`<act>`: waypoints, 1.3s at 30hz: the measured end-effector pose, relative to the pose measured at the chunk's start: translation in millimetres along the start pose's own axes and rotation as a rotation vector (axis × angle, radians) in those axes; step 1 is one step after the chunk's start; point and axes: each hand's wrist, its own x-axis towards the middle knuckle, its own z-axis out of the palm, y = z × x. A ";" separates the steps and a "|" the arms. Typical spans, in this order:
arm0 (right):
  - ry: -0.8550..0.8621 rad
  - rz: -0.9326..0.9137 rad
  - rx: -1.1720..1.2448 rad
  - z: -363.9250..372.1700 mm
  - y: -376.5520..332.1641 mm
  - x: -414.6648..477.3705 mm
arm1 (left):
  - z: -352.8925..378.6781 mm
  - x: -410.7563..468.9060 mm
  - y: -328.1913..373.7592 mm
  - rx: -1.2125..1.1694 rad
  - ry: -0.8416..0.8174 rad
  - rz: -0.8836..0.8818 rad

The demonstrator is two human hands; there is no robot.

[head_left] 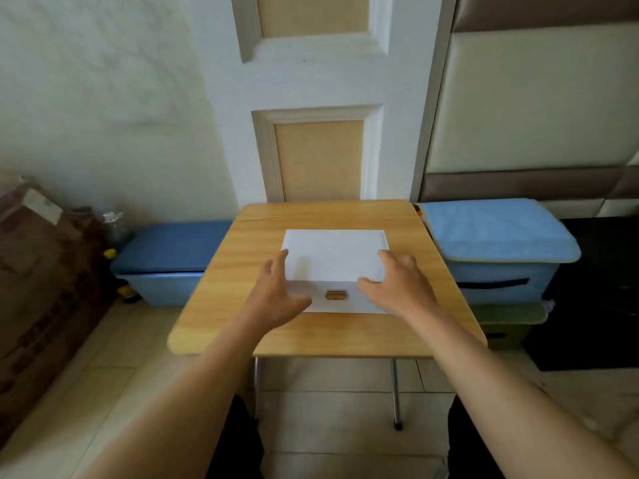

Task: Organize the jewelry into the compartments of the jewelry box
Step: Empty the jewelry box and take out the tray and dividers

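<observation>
White box (333,254), lid down, sits in the middle of the table (311,335) with its one gold clasp (336,294) facing me. My left hand (276,295) is at the box's near left corner: the fingers are spread and nearly straight, their tips against the left edge of the lid, and the thumb reaches in toward the front wall. My right hand (401,288) lies over the near right corner, fingers loosely spread on top of the lid, thumb along the front edge. Neither hand is curled round anything; both lie slack and apart, one at each side of the clasp. Whether the left thumb actually touches the front wall I cannot tell.

Counted: one box, one clasp, two hands on it.

Light wood-grain covers the tabletop, which has rounded corners and stands on two thin metal legs (396,392) that I can see, over a pale tiled floor (328,416). Behind the table is a white panelled door (311,81). Two blue bins flank the table: a dark-lidded one (169,257) to the left, and one topped by a light blue cushion (494,229) to the right. Brown cartons (41,271) stand at the far left, and padded wall panels (536,98) fill the right.
</observation>
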 end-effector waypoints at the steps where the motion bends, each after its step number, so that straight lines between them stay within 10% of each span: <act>1: 0.004 0.008 -0.022 3.3 -0.1 -6.1 | 3.2 -3.5 2.1 -0.005 0.014 -0.007; 39: 0.385 -0.009 -0.144 65.8 7.8 8.0 | 60.9 20.4 -1.6 0.155 0.375 -0.072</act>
